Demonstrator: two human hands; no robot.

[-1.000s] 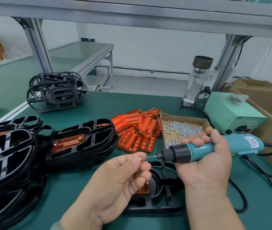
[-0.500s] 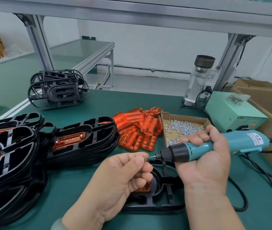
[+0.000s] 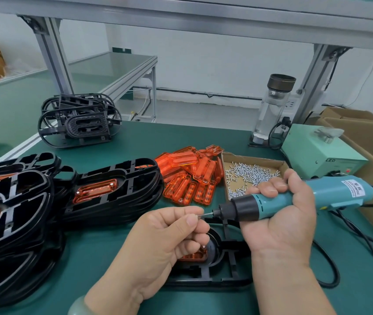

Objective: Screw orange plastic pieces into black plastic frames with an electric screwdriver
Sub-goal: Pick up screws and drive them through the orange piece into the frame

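My right hand (image 3: 278,221) grips a teal electric screwdriver (image 3: 299,201), held level with its bit pointing left. My left hand (image 3: 165,242) pinches a small screw (image 3: 198,215) at the bit's tip, with other fingers curled. Beneath both hands a black plastic frame (image 3: 224,269) lies flat on the green mat, with an orange piece (image 3: 194,255) seated in it, partly hidden by my left hand. Loose orange pieces (image 3: 190,178) are piled behind. Stacks of black frames with orange pieces fitted (image 3: 103,194) lie at the left.
A shallow cardboard tray of screws (image 3: 249,173) sits behind the screwdriver. A pale green power box (image 3: 317,153), a glass bottle (image 3: 272,110) and cardboard boxes (image 3: 363,133) stand at the right. More black frames (image 3: 78,121) are heaped at the back left. The tool's cable (image 3: 331,269) loops at the right.
Both hands stay close together with the screw at the bit. The screwdriver has shifted slightly; the camera has tilted a little.
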